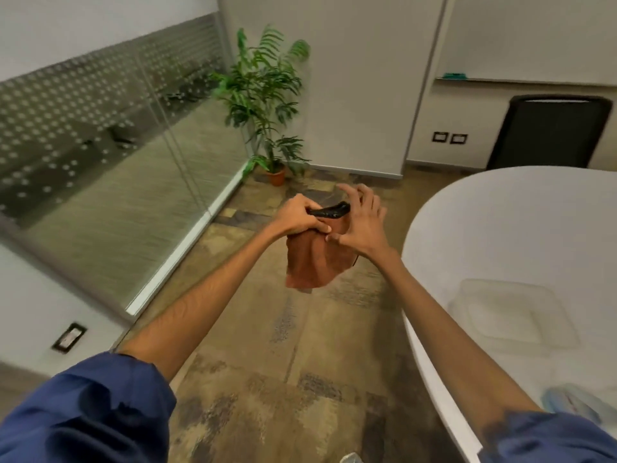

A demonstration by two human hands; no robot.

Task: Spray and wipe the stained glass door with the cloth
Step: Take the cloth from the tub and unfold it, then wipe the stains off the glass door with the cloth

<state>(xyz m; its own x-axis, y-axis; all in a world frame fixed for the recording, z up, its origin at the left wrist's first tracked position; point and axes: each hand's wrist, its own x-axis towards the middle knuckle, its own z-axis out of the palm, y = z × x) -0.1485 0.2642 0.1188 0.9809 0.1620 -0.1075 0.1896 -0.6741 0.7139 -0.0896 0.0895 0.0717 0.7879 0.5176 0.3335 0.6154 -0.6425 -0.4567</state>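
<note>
My left hand (pixel 298 218) grips the black spray head (pixel 330 210) of a bottle together with a rust-orange cloth (pixel 315 262). The cloth hangs down below both hands and hides the bottle's body. Just to the right is my right hand (pixel 364 222), its fingers spread and loosely curled over the spray head and its thumb touching the cloth. The glass door (pixel 110 155), with a band of frosted dots across it, stands to the left, well away from both hands.
A potted plant (pixel 267 105) stands in the far corner beside the glass. At the right, a white round table (pixel 500 228) carries a clear plastic container (pixel 507 315). A black chair (pixel 551 132) is behind it. The patterned floor lies below my arms.
</note>
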